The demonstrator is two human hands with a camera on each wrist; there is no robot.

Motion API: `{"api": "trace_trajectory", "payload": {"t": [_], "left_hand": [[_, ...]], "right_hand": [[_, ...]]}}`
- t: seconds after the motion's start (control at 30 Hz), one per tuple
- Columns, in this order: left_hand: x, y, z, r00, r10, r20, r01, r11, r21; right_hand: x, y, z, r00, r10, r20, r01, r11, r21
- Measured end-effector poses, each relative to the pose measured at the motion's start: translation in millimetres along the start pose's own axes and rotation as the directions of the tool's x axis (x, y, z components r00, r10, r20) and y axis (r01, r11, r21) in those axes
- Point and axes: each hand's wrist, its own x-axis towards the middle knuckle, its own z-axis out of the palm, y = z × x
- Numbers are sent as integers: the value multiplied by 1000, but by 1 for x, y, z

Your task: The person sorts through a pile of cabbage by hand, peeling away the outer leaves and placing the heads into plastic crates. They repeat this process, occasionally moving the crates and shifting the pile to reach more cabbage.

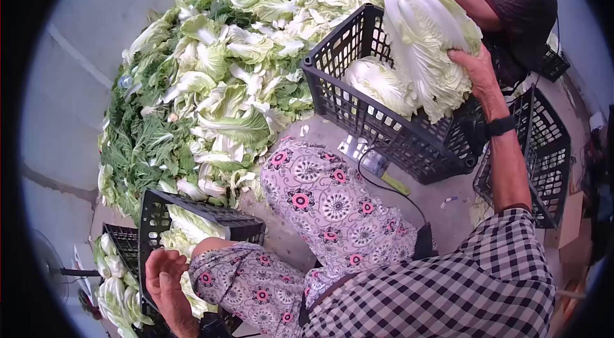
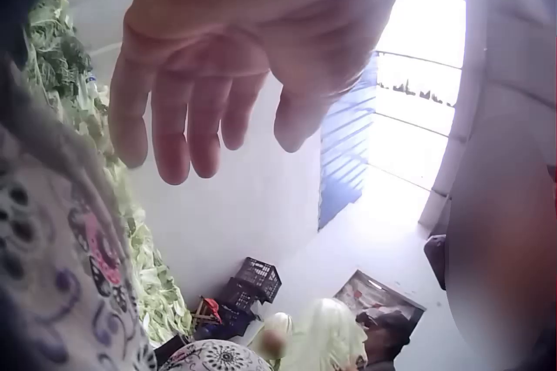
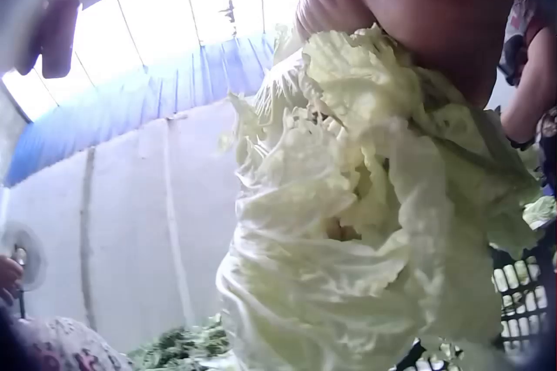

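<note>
My right hand (image 1: 476,76) grips a large napa cabbage (image 1: 427,37) by its side, thumb showing against the leaves. The cabbage is upright over a black plastic crate (image 1: 377,117), its white base at the top. Another napa cabbage (image 1: 378,82) lies inside that crate. In the right wrist view, the held cabbage's frilly leaf end (image 3: 348,249) fills the middle, below the hand. My left hand (image 1: 169,287) holds nothing, its fingers loosely bent beside my knee. Below it stands a second black crate (image 1: 150,210) with cabbage (image 1: 185,229) in it.
A big heap of loose cabbage leaves (image 1: 217,95) covers the floor ahead. Another person (image 1: 518,5) works at the far right. More black crates (image 1: 547,146) stand at my right. A green-handled knife (image 1: 395,183) lies near the crate. A fan (image 1: 48,267) stands at left.
</note>
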Motion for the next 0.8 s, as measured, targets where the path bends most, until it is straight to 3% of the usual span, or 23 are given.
{"api": "trace_trajectory", "payload": {"t": [0.07, 0.13, 0.17, 0.23, 0.3, 0.33, 0.47, 0.57, 0.7, 0.8], "left_hand": [[-3, 2, 1, 1000, -11, -7, 11, 1000, 15], [8, 1, 2, 1000, 22, 8, -22, 999, 38], [8, 5, 0, 1000, 22, 19, -23, 998, 57], [7, 8, 2, 1000, -1, 28, -1, 997, 71], [4, 11, 3, 999, -15, 43, 11, 996, 89], [2, 12, 3, 998, -19, 58, 14, 995, 96], [-6, 12, -5, 998, -39, 42, 33, 992, 122], [-6, 12, -10, 999, -43, 17, 40, 990, 136], [-10, 6, -18, 999, -48, 26, 44, 991, 129], [-13, 0, -28, 991, -116, -68, 129, 958, 257]], "right_hand": [[3, 14, -2, 1000, -28, -4, 27, 994, -101], [15, 32, 18, 996, 63, 60, -51, 982, -180], [12, 49, 26, 981, 47, 186, -10, 980, -197], [11, 76, 33, 910, 252, 329, -58, 863, -503], [21, 102, 35, 777, 492, 392, -98, 710, -697], [20, 106, 37, 794, 500, 346, -85, 655, -751], [16, 82, 46, 746, 597, 296, -277, 682, -677], [25, 83, 34, 807, 441, 394, -130, 782, -610], [9, 27, 43, 802, 336, 493, -3, 829, -559], [-30, -27, 72, 791, 278, 544, 4, 888, -460]]}}
